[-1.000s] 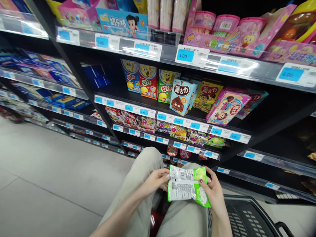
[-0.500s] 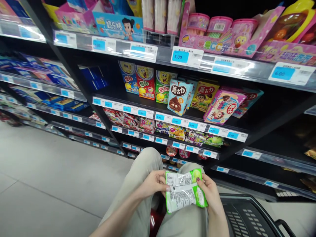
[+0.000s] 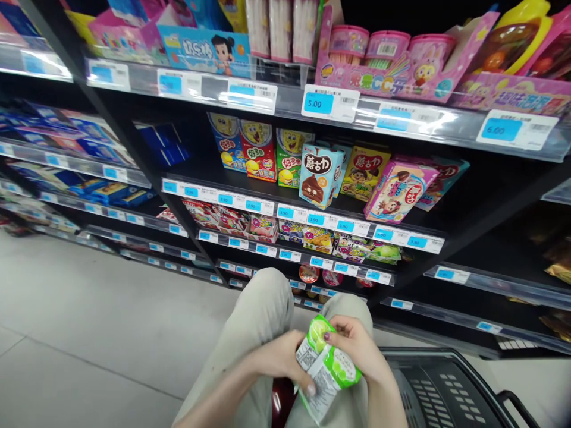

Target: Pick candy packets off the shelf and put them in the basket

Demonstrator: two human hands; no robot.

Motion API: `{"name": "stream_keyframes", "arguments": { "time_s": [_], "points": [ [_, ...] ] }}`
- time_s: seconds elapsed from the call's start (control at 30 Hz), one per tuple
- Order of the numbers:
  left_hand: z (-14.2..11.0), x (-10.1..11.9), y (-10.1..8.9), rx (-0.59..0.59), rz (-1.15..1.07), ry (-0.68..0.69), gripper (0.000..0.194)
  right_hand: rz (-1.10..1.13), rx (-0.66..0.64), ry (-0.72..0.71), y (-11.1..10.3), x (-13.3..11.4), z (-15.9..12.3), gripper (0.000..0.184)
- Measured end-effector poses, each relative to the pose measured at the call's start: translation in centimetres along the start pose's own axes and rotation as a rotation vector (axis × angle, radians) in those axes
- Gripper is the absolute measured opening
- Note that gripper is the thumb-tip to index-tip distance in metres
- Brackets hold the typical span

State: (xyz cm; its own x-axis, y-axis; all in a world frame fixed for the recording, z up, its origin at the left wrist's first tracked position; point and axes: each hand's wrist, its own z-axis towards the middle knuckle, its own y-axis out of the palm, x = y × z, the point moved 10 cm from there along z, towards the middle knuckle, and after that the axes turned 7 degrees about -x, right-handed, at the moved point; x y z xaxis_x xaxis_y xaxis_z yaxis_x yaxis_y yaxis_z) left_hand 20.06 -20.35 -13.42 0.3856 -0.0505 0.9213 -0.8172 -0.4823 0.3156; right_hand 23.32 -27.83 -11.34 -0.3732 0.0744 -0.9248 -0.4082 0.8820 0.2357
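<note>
– Packet (image 3: 325, 377) turned since the earlier frame: then held crosswise by its two ends, it now lies slantwise, green end up and to the right, white part pointing down. Report edges and room, from the left.

– Grey floor (image 3: 102, 309) spreads wide at the left, reaching the pale trousers (image 3: 250, 315). Left hand (image 3: 283, 359) closes on the packet's left edge, thumb flat on the white back. Packet is over the trousers, between both hands, well apart from the shelf edge (image 3: 276, 208). Right hand (image 3: 354, 345) pinches the green end, thumb uppermost. Farthest right, basket (image 3: 428, 392) stands beside the right leg.

– Materials and shapes?

– Floor: smooth tiles, straight joints. Trousers: soft cloth, creased. Packet: thin glossy film, crinkled, printed. Shelf edge: straight, labels (image 3: 350, 226) along it. Basket: rigid dark plastic, slotted wall, rounded rim corner.
</note>
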Motion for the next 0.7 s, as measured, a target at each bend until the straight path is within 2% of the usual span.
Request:
{"name": "stream_keyframes", "arguments": {
  "time_s": [0.07,0.17,0.4,0.57,0.7],
  "points": [
    [0.4,-0.3,-0.3,0.099,-0.012,0.011,0.045,-0.048,0.002,-0.010,-0.5,-0.1,0.2,0.026],
    [0.7,-0.7,-0.7,0.180,-0.031,0.007,0.045,-0.105,-0.068,-0.009,-0.9,-0.2,0.1,0.027],
    [1.1,-1.2,-1.0,0.207,-0.084,-0.001,0.045,-0.139,-0.186,-0.008,-0.9,-0.5,-1.5,0.036],
    [1.1,-1.5,-1.0,0.215,0.017,-0.015,0.043,-0.278,-0.056,0.016,-2.1,-0.2,-1.4,0.019],
    [1.1,-0.8,-0.4,0.157,0.158,0.007,0.064,-0.439,0.076,0.025,-3.4,0.1,-1.1,0.016]
  ]
}}
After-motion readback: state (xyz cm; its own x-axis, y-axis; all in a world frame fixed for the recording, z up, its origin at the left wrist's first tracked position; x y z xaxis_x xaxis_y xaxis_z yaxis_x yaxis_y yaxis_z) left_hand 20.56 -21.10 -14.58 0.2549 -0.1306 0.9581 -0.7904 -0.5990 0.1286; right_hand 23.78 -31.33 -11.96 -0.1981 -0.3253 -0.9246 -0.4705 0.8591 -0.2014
